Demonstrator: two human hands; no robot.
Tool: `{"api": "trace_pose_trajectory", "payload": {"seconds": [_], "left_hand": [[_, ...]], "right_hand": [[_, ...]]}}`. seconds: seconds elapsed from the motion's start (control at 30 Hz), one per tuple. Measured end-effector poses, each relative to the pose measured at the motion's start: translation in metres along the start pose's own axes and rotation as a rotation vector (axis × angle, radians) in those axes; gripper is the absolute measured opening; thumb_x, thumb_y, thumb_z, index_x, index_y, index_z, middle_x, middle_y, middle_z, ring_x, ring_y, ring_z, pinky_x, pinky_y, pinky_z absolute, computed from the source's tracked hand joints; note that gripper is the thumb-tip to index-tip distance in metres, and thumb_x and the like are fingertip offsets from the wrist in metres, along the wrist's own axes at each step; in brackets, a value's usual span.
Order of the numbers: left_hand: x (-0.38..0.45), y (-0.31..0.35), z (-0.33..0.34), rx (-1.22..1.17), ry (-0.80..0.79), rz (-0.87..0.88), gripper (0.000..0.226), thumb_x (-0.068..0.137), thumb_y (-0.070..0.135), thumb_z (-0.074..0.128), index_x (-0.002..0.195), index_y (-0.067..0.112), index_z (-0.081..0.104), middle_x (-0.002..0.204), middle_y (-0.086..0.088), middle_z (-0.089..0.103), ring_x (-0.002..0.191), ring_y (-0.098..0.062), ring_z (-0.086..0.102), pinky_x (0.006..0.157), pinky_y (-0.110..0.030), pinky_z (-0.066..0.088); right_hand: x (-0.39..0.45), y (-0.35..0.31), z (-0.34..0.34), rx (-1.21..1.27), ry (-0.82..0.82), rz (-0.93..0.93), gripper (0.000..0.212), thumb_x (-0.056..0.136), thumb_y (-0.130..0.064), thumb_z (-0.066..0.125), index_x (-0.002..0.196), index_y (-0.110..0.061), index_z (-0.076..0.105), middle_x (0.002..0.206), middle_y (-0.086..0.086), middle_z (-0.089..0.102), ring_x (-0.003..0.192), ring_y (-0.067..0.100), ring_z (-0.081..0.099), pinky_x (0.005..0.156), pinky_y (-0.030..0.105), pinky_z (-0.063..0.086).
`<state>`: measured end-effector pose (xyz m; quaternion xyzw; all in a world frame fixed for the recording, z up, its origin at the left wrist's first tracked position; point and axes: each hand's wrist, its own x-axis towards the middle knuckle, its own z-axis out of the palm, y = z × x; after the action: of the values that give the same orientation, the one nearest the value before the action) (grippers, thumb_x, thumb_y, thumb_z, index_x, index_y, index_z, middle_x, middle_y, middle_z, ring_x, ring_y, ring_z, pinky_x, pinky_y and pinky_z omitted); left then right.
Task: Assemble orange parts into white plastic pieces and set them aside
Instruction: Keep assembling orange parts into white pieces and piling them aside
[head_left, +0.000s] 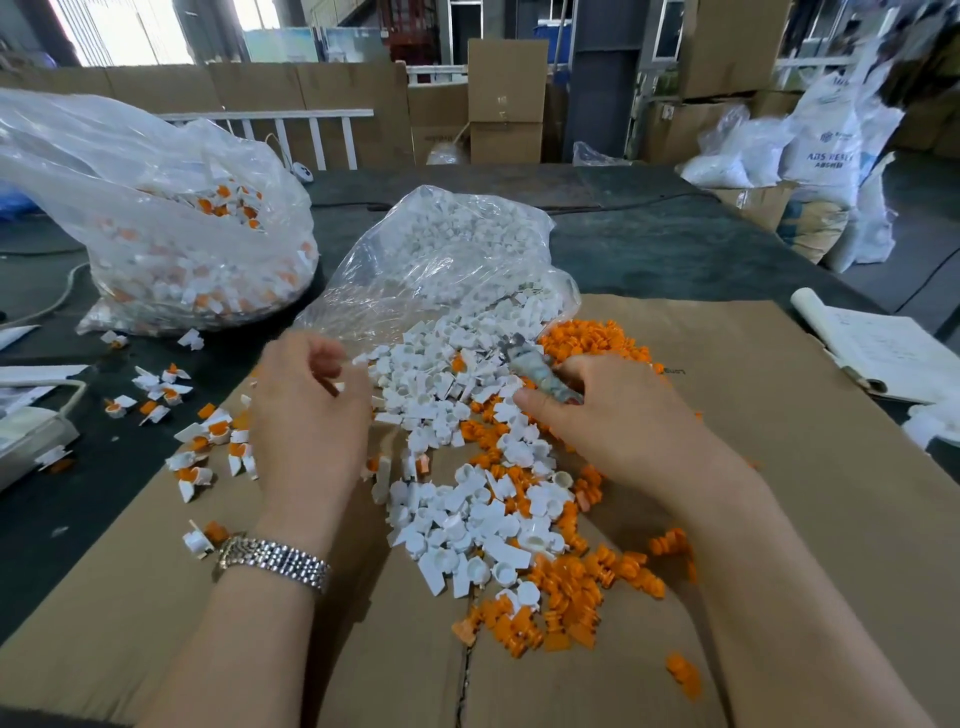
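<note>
Your right hand (602, 410) is curled round a small tool with a mottled handle (540, 374), its tip buried in the heap of white plastic pieces (457, 499). Your left hand (311, 405) hovers at the heap's left edge, fingers (324, 358) loosely bent; whether they pinch a piece, I cannot tell.

The likely trouble: the white pieces and the orange parts (592, 348) lie mixed on slick brown cardboard (779, 467), so a careless sweep of either wrist could scatter them off the bench (675, 244). The clear bag (441, 260) slumps open behind the heap, and brushing it would probably spill more pieces over your work. Finished assemblies (202, 436) sit loose to the left, near the cardboard's edge, and could get muddled with unassembled stock.

The white pieces look hard, glossy and cupped with flat wings; the orange parts are small, ribbed and matte. A second crinkled bag (171, 218) holds finished ones.
</note>
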<state>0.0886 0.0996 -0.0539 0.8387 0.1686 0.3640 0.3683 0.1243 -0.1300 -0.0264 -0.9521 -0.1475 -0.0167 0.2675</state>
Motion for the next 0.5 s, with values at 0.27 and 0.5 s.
{"api": "trace_pose_trajectory", "payload": {"seconds": [0.27,0.5], "left_hand": [[-0.02,0.009,0.023,0.506,-0.415,0.289,0.031,0.086,0.065,0.062,0.082,0.034,0.061,0.087,0.013,0.049,0.09,-0.011,0.051,0.092,-0.04,0.045],[-0.021,0.009,0.027,0.555,-0.417,0.282,0.028,0.091,0.053,0.066,0.096,0.026,0.071,0.097,0.006,0.054,0.097,-0.015,0.055,0.096,-0.04,0.045]], "right_hand": [[0.006,0.001,0.018,-0.295,0.03,0.064,0.053,0.092,-0.064,0.051,0.112,-0.015,0.056,0.11,0.005,0.055,0.098,0.022,0.053,0.077,0.038,0.045],[0.005,-0.004,0.023,-0.411,-0.052,0.07,0.064,0.09,-0.069,0.05,0.122,-0.013,0.054,0.124,0.01,0.053,0.119,0.03,0.049,0.097,0.047,0.045]]}}
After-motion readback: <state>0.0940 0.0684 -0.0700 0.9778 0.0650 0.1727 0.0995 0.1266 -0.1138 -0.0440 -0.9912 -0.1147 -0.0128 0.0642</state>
